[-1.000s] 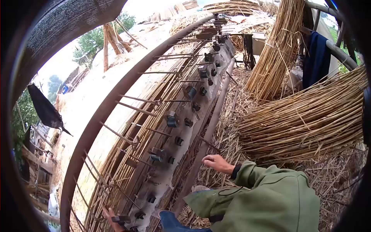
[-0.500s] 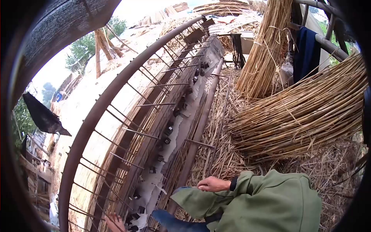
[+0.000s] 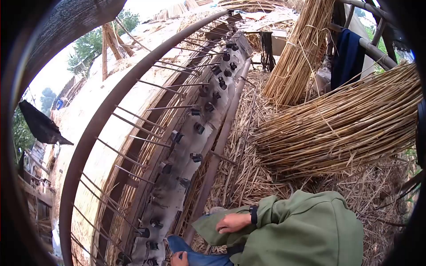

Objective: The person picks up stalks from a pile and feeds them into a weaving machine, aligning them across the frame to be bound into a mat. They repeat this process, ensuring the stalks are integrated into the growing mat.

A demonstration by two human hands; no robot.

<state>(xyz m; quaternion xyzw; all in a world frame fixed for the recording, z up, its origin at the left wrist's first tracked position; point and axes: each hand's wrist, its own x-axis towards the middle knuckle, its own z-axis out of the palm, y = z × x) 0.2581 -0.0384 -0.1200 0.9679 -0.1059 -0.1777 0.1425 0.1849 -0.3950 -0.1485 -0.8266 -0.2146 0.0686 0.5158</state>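
Note:
My right hand [image 3: 233, 223], a dark band at its wrist, rests on the green jacket [image 3: 306, 226] over my thigh. Its fingers are curled in, and I see nothing in them. At the bottom edge, my left hand [image 3: 179, 258] is beside my blue-trousered knee [image 3: 195, 253]. It looks closed, partly cut off by the frame, and its contents are hidden. Left of my knee runs a long rack with a rusty curved pipe [image 3: 102, 113] and several thin metal rods [image 3: 142, 141]. Small black blocks [image 3: 196, 157] are scattered along its grey sheet strip [image 3: 179, 177].
A large bundle of reeds [image 3: 341, 128] lies at the right, and another reed bundle [image 3: 301, 53] stands behind it. Loose straw [image 3: 248, 164] covers the ground. A lower pipe [image 3: 222, 146] borders the rack. Dark blue cloth [image 3: 348, 57] hangs from a rail.
My left hand has moved right, from the rack's rods to my knee. My right hand has shifted slightly left and down. The black blocks are more spread out across the grey strip. The view has shifted slightly.

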